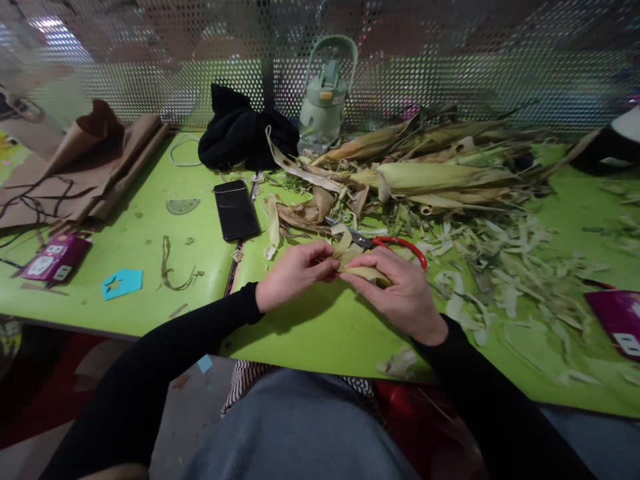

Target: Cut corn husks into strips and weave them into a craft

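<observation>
Both of my hands meet over the green table (310, 333), working a folded strip of corn husk (357, 263). My left hand (295, 273) pinches its left end with closed fingers. My right hand (400, 290) curls around the right part of the same strip. Just behind them lie scissors with red handles (400, 243), partly hidden by husk. A pile of corn husks (425, 173) stretches across the back of the table.
A black phone (235, 210) lies left of my hands, with a black cloth (240, 133) and a pale green bottle (325, 100) behind it. Brown paper bags (85, 167), a magenta packet (55, 259) and a blue tag (123, 283) sit left. Husk scraps (500, 267) litter the right side.
</observation>
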Demonstrator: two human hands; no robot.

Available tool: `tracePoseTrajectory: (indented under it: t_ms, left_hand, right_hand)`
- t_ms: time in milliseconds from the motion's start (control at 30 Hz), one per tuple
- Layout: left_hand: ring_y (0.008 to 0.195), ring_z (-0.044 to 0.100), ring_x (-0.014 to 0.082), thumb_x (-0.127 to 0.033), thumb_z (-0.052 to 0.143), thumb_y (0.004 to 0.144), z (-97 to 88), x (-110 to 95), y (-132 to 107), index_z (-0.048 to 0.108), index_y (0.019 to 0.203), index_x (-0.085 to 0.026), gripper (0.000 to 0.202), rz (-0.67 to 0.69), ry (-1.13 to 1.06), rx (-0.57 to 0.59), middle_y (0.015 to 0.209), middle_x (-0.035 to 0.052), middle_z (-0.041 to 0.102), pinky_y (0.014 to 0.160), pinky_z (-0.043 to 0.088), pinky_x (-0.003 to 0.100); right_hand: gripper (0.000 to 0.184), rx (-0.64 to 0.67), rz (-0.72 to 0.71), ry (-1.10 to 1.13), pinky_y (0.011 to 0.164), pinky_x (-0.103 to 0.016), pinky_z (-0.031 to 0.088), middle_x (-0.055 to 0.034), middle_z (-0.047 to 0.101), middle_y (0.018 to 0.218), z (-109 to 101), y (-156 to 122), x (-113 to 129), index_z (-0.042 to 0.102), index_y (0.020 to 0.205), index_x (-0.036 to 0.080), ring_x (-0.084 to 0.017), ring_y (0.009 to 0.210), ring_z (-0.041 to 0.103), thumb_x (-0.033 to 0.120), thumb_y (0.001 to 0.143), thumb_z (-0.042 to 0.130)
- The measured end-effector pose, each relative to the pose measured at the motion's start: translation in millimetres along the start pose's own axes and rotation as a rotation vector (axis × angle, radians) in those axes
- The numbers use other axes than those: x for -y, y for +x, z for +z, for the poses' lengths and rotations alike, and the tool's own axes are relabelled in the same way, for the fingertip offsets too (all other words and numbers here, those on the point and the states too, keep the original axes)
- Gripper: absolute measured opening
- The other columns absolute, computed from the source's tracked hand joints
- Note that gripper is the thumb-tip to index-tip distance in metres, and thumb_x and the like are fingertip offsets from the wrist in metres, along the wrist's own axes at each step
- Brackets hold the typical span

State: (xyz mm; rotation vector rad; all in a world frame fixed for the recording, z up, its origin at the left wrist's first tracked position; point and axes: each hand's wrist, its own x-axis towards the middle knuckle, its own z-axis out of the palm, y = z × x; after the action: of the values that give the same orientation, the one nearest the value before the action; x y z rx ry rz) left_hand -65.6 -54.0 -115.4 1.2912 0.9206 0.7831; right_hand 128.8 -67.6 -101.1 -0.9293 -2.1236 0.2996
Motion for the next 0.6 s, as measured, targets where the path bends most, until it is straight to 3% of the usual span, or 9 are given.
tracePoseTrajectory:
  t_ms: [133, 267, 367, 467, 600]
  left_hand:
    - [0.074, 0.059, 0.0108, -0.019, 0.062, 0.088, 2.6, -0.9, -4.8, 0.062, 0.088, -0.014, 0.006, 0.050, 0.160, 0.069, 0.079, 0.0000, 0.065, 0.073, 0.047, 0.025]
    - [0.076, 0.058, 0.0104, -0.022, 0.065, 0.088, 4.7, -3.8, -5.8, 0.063, 0.092, -0.012, 0.011, 0.037, 0.037, 0.148, 0.087, 0.0018, 0.065, 0.073, 0.046, 0.024]
    - [0.077, 0.061, 0.0110, -0.027, 0.062, 0.091, 4.4, -3.8, -4.6, 0.063, 0.092, -0.011, 0.016, -0.016, -0.063, 0.140, 0.085, 0.0030, 0.066, 0.076, 0.049, 0.026]
    - [0.080, 0.062, 0.0109, -0.026, 0.060, 0.093, 3.2, -4.6, -4.1, 0.064, 0.095, -0.011, 0.016, -0.009, -0.083, 0.109, 0.087, 0.0031, 0.067, 0.082, 0.051, 0.028]
    - [0.072, 0.059, 0.0098, -0.023, 0.062, 0.092, 2.7, -6.4, -5.2, 0.064, 0.083, -0.011, 0.015, -0.018, 0.060, 0.144, 0.077, 0.0005, 0.065, 0.074, 0.050, 0.026]
  right_hand:
    - [0.008, -0.001, 0.065, 0.020, 0.072, -0.035, 0.054, -0.0039, 0.075, 0.089, 7.8, -3.5, 1.1, 0.069, 0.096, 0.023, -0.020, 0.080, 0.069, 0.025, 0.089, 0.071]
    - [0.021, -0.088, 0.252, 0.085, 0.063, -0.031, 0.052, -0.0004, 0.070, 0.082, 12.6, -5.7, 1.5, 0.062, 0.104, 0.024, -0.017, 0.068, 0.064, 0.029, 0.087, 0.074]
    - [0.019, -0.117, 0.335, 0.101, 0.058, -0.029, 0.049, 0.0007, 0.066, 0.078, 11.5, -4.5, -0.6, 0.060, 0.096, 0.024, -0.015, 0.063, 0.060, 0.035, 0.088, 0.072]
    - [0.024, -0.042, 0.299, 0.025, 0.068, -0.033, 0.051, -0.0028, 0.066, 0.081, 8.2, -1.2, -5.8, 0.061, 0.084, 0.023, -0.018, 0.073, 0.062, 0.045, 0.092, 0.065]
    - [0.027, -0.013, 0.316, 0.130, 0.084, -0.038, 0.052, -0.0063, 0.070, 0.097, 5.4, 0.4, -9.4, 0.068, 0.088, 0.023, -0.023, 0.094, 0.065, 0.048, 0.094, 0.061]
